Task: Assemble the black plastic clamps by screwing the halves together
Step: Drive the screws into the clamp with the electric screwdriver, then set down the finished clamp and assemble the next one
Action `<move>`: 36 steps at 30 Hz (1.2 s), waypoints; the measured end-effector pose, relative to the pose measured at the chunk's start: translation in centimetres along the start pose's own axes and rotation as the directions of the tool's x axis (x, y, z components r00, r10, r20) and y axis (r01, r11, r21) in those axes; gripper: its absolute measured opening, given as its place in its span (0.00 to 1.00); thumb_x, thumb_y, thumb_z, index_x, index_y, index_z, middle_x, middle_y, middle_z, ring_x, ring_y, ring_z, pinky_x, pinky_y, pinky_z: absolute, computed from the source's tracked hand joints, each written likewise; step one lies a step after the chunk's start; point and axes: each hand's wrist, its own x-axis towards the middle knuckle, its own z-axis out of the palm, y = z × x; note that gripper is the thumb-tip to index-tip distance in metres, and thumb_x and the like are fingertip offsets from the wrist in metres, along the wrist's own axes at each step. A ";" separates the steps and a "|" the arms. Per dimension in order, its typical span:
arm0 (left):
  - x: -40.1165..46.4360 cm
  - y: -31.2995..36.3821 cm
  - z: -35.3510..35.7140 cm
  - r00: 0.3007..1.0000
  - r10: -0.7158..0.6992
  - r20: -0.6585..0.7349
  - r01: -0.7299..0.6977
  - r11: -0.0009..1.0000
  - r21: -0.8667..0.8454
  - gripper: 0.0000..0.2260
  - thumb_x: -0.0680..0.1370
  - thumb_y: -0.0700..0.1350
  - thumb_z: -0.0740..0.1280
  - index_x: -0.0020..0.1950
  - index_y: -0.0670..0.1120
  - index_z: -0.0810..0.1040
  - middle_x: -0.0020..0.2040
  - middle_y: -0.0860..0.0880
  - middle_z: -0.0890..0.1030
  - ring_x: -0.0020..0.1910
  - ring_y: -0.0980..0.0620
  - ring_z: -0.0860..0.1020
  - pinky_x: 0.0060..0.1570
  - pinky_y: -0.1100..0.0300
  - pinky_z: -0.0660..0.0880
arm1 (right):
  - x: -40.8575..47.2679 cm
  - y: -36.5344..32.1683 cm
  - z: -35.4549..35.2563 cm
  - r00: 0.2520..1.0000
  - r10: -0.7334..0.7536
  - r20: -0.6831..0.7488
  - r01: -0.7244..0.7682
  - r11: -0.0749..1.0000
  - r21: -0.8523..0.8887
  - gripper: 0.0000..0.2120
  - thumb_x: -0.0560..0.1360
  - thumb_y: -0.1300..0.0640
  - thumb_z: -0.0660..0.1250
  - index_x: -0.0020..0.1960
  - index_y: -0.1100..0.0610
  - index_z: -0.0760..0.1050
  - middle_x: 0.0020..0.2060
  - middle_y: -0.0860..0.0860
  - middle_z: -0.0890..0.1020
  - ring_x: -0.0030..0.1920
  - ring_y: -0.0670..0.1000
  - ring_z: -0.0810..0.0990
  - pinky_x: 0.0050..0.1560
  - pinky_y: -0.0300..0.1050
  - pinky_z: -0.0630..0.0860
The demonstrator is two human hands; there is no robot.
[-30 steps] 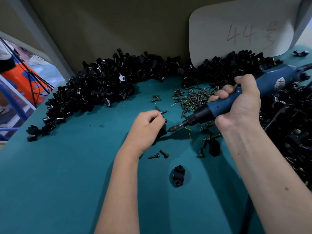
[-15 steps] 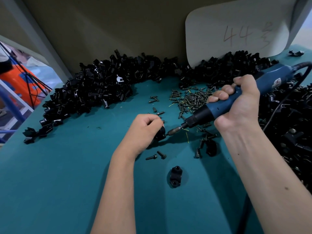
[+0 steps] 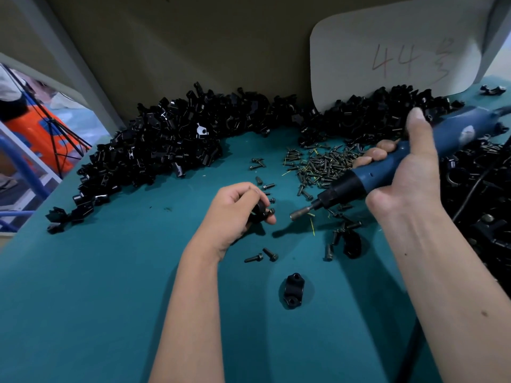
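Note:
My left hand (image 3: 235,208) grips a black plastic clamp (image 3: 260,212) just above the teal table (image 3: 96,286), with a screw head showing at its right side. My right hand (image 3: 406,175) holds a blue electric screwdriver (image 3: 387,172), thumb raised; its bit points left and sits a short gap from the clamp. A clamp (image 3: 293,290) lies on the table near me. Another black clamp piece (image 3: 351,244) lies below the screwdriver. Two loose screws (image 3: 262,256) lie under my left hand.
A long heap of black clamp halves (image 3: 166,150) runs along the back wall and down the right side (image 3: 484,217). A pile of screws (image 3: 318,164) lies mid-table. A white card marked "44" (image 3: 392,53) leans at the back. The table's left edge (image 3: 33,225) drops off.
The screwdriver bit has pulled back to the right, off the clamp. My right thumb has lifted from the tool. My left hand has turned the clamp slightly.

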 end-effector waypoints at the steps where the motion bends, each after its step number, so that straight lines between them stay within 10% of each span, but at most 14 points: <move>1: 0.1 -0.1 -0.1 1.000 -0.020 -0.019 0.020 1.000 -0.002 0.12 0.82 0.42 0.58 0.43 0.46 0.80 0.39 0.40 0.86 0.19 0.58 0.62 0.20 0.68 0.57 | 0.0 0.1 0.0 1.000 0.010 0.002 -0.010 0.997 -0.070 0.21 0.72 0.44 0.79 0.47 0.55 0.72 0.31 0.47 0.75 0.27 0.46 0.73 0.32 0.41 0.74; 7: 0.6 -0.5 -0.2 0.991 -0.118 -0.066 0.104 0.977 -0.188 0.18 0.86 0.50 0.57 0.46 0.44 0.80 0.43 0.39 0.86 0.25 0.53 0.57 0.25 0.63 0.52 | -0.1 3.3 0.0 0.995 0.084 0.056 -0.044 0.860 -0.508 0.28 0.74 0.71 0.72 0.69 0.62 0.64 0.54 0.60 0.75 0.37 0.53 0.82 0.45 0.53 0.85; 10: 0.6 -0.7 0.1 0.992 -0.109 -0.060 0.089 0.956 -0.279 0.24 0.87 0.52 0.53 0.47 0.41 0.83 0.35 0.45 0.77 0.23 0.54 0.60 0.23 0.66 0.54 | -0.4 4.9 -0.4 0.993 0.082 0.084 0.004 0.694 -0.720 0.22 0.76 0.68 0.73 0.63 0.59 0.65 0.55 0.57 0.75 0.48 0.57 0.83 0.50 0.55 0.84; 15: 0.7 -0.8 0.5 0.989 -0.143 -0.036 0.123 0.931 -0.343 0.19 0.87 0.50 0.52 0.53 0.40 0.77 0.28 0.53 0.72 0.23 0.55 0.60 0.22 0.66 0.54 | -0.9 5.7 -0.5 0.985 0.015 0.170 0.149 0.412 -0.899 0.33 0.76 0.59 0.75 0.75 0.51 0.62 0.55 0.48 0.76 0.49 0.47 0.79 0.35 0.32 0.75; 21: 0.6 -0.3 0.9 0.997 -0.071 -0.021 0.056 0.911 -0.410 0.06 0.85 0.44 0.59 0.50 0.44 0.73 0.32 0.50 0.72 0.22 0.55 0.61 0.21 0.68 0.54 | -1.7 5.8 -0.1 0.836 -0.104 0.539 0.514 -0.197 -0.835 0.08 0.79 0.51 0.70 0.58 0.50 0.82 0.55 0.52 0.77 0.57 0.54 0.75 0.61 0.44 0.70; 27: 0.5 -0.2 0.5 1.000 -0.008 -0.004 0.005 0.904 -0.428 0.10 0.85 0.42 0.60 0.45 0.44 0.75 0.36 0.48 0.75 0.23 0.55 0.61 0.22 0.68 0.55 | -2.3 5.8 0.4 0.681 0.222 0.698 0.731 -0.270 -0.627 0.20 0.83 0.43 0.61 0.38 0.54 0.75 0.35 0.49 0.75 0.44 0.57 0.73 0.50 0.55 0.71; 36: 0.8 -0.2 1.0 0.991 -0.016 -0.133 -0.042 0.906 -0.422 0.08 0.84 0.41 0.61 0.46 0.43 0.75 0.35 0.47 0.73 0.23 0.55 0.62 0.22 0.67 0.56 | -1.5 3.8 0.2 0.736 0.083 0.672 0.676 -0.020 -0.737 0.08 0.81 0.54 0.71 0.46 0.55 0.75 0.35 0.48 0.78 0.33 0.44 0.72 0.37 0.35 0.71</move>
